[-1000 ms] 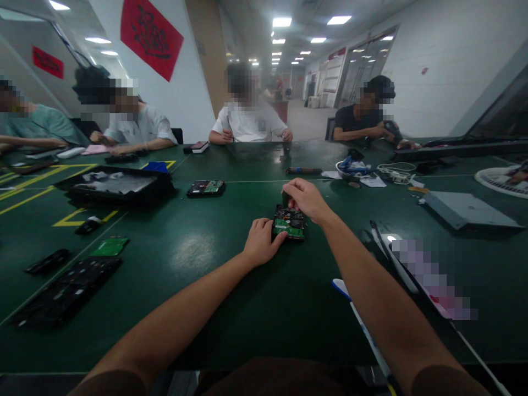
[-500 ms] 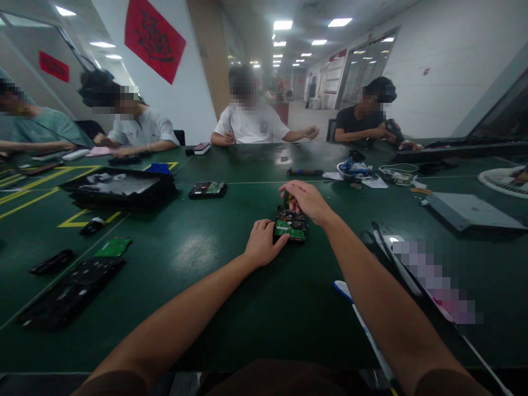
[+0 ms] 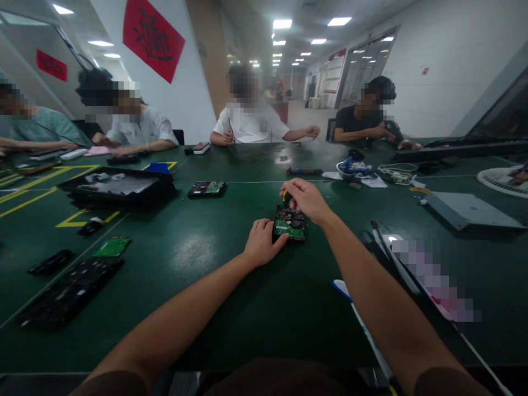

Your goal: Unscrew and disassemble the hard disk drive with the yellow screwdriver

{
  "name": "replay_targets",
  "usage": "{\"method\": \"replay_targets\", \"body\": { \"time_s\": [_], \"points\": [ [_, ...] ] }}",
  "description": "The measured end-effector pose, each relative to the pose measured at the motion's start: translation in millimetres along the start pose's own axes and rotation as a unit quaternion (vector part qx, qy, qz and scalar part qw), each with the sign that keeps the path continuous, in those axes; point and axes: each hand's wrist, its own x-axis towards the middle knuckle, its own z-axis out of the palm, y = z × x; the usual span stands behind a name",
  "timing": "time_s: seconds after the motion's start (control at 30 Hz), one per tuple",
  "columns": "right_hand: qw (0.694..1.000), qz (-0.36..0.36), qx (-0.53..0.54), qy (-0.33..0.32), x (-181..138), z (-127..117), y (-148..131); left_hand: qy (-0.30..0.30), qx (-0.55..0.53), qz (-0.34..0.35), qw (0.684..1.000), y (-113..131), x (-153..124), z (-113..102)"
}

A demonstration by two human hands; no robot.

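Observation:
A hard drive (image 3: 291, 226) with a green circuit board lies on the green table, board side up. My left hand (image 3: 264, 242) grips its left side, the thumb resting over the near corner and the fingers along the edge. Above the drive's far end, my right hand (image 3: 303, 199) is closed around a small screwdriver (image 3: 286, 196) with a yellow and dark handle. The screwdriver points down at the drive; its tip is too small to make out. A second hard drive (image 3: 207, 189) lies farther off to the left.
To the left are a black tray (image 3: 119, 187), a loose green circuit board (image 3: 112, 247) and a black casing (image 3: 70, 294). A metal box (image 3: 474, 210), a bowl of cables (image 3: 358, 166) and a fan (image 3: 505, 181) stand right. Several people sit across the table.
My right fingers have curled in around the screwdriver handle, showing more of its yellow part. The left hand and the hard drive stay in place.

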Motion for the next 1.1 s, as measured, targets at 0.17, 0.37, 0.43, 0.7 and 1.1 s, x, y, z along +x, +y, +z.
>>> {"method": "replay_targets", "body": {
  "time_s": [0.17, 0.37, 0.43, 0.7, 1.1],
  "points": [
    [1.0, 0.009, 0.015, -0.017, -0.4, -0.5, -0.6, -0.001, -0.01, 0.001, 1.0, -0.1, -0.1, -0.6],
    [0.999, -0.001, -0.032, 0.013, 0.0, -1.7, 3.6, -0.004, -0.011, -0.001, 1.0, -0.5, 0.1, -0.4],
    [1.0, 0.007, -0.02, 0.015, 0.5, -1.6, 4.7, -0.004, -0.009, 0.001, 1.0, -0.1, 0.3, -0.4],
    [0.999, 0.019, 0.022, -0.014, 0.5, 1.1, 1.3, 0.002, -0.013, 0.002, 1.0, 0.6, -0.4, -0.4],
    [0.999, -0.003, -0.033, 0.004, -0.9, -0.4, 6.2, -0.004, -0.008, -0.001, 1.0, 0.1, -0.3, -0.8]
  ]
}}
